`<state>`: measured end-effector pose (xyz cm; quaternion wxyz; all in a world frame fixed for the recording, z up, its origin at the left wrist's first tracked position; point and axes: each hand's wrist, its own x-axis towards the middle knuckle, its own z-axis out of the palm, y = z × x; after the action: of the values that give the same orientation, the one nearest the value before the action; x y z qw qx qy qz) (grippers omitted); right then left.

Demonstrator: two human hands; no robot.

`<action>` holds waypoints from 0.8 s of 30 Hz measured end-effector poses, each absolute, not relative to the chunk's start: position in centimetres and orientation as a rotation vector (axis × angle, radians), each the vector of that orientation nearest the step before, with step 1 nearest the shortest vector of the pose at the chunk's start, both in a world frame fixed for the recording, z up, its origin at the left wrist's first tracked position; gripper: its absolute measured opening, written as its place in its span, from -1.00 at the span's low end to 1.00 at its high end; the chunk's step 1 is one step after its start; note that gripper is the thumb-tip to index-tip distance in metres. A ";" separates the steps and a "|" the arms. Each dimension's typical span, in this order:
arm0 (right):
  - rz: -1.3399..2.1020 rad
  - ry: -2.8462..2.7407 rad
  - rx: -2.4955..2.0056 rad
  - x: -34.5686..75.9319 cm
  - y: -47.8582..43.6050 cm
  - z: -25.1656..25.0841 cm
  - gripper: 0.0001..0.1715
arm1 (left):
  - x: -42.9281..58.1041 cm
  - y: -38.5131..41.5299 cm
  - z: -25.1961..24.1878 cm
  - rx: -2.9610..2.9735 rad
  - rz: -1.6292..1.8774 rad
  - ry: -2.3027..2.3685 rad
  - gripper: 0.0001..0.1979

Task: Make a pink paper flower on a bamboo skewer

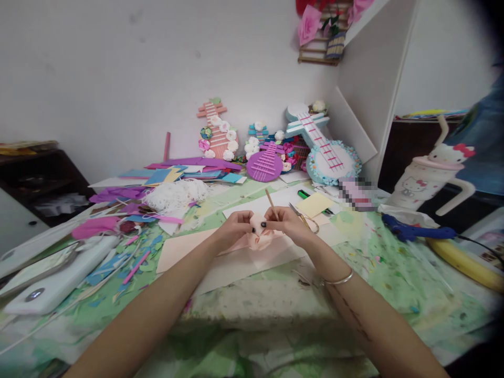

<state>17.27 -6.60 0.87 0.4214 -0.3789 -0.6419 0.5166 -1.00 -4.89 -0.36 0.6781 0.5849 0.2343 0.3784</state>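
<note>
Near the middle of the table, my left hand [234, 230] and my right hand [290, 224] pinch a small pale pink paper piece [258, 221] between thumbs and fingers. A thin wooden stick [270, 200] slants up out of my right hand, held against its fingers. Just under the fingertips are curled peach paper pieces [260, 241]; whether they join the pinched piece I cannot tell. Beneath both hands lie peach paper sheets [179, 252]. Scissors [309, 219] with gold-coloured handles rest close beyond my right wrist.
At the back stand decorated instrument shapes: a pink one [216, 135], a purple one [264, 165] and a blue-white one [333, 163]. White shredded strands [177, 195] and paper scraps lie left. On the right are a tumbler [423, 181], a blue glue gun [413, 230] and a banana [464, 261].
</note>
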 end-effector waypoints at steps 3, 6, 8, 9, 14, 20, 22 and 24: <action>1.281 -1.634 -0.927 17.3 -6.5 0.7 -0.79 | -1.0 -5.0 -0.1 1.306 0.877 0.557 -0.85; 1.265 -1.643 -0.922 17.3 -6.5 0.6 -0.77 | -1.0 -5.0 -0.2 1.317 0.901 0.559 -0.86; 1.246 -1.655 -0.918 17.3 -6.4 0.5 -0.76 | -1.0 -5.0 -0.3 1.335 0.919 0.553 -0.85; 1.231 -1.662 -0.915 17.3 -6.4 0.5 -0.76 | -1.0 -5.0 -0.4 1.342 0.932 0.551 -0.82; 1.143 -1.695 -0.913 17.3 -6.2 0.3 -0.75 | -1.1 -4.8 -0.8 1.433 1.041 0.560 -0.68; 1.094 -1.699 -0.944 17.2 -6.4 0.4 -0.80 | -1.0 -4.5 -0.9 1.578 1.158 0.625 -0.67; 1.102 -1.682 -0.949 17.1 -6.5 0.5 -0.81 | -0.9 -4.4 -0.9 1.617 1.193 0.651 -0.70; 1.117 -1.667 -0.957 17.1 -6.6 0.6 -0.81 | -1.0 -4.4 -1.0 1.645 1.219 0.663 -0.73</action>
<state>17.11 -6.55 0.62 0.4433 -0.3858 -0.6721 0.4503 -0.96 -4.43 -0.96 0.4747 0.6727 0.2712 0.4985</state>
